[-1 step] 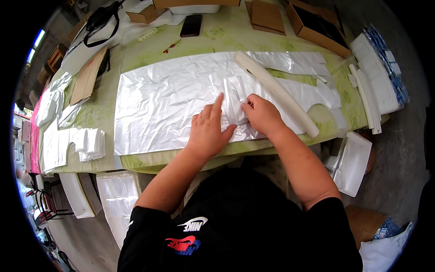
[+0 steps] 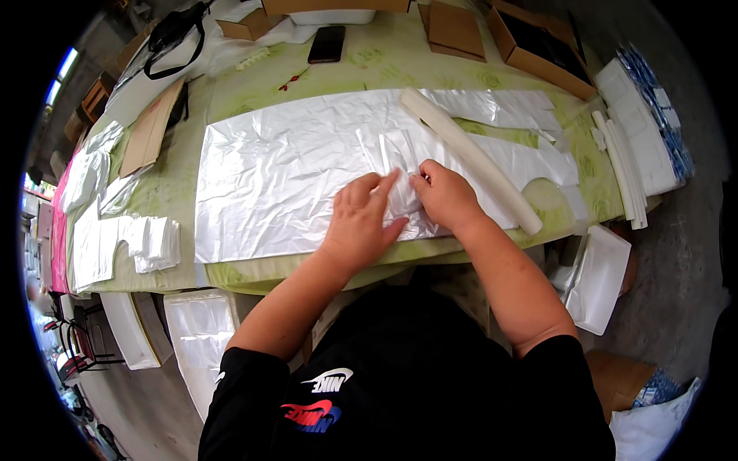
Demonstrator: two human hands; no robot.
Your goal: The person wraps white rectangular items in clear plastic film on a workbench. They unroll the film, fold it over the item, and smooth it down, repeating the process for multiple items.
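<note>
A large sheet of shiny white plastic bags lies flat and wrinkled in front of me. On top of it is a small folded plastic bag with upright pleats. My right hand is closed at the right edge of this folded bag, thumb and forefinger pinching it. At its left side, my left hand holds nothing, with thumb and forefinger apart and the forefinger reaching over the pleats. A long off-white tube rests slantwise across the sheet, just beyond my right hand.
Folded white bags are stacked at the table's left, near a cardboard piece. A phone and an open carton stand farther back. Thin white rolls lie at the right edge. White bins sit below the table.
My left hand has shifted slightly right, its forefinger swinging over the folded bag and its other fingers curling more. The right hand keeps its pinch in the same place.
</note>
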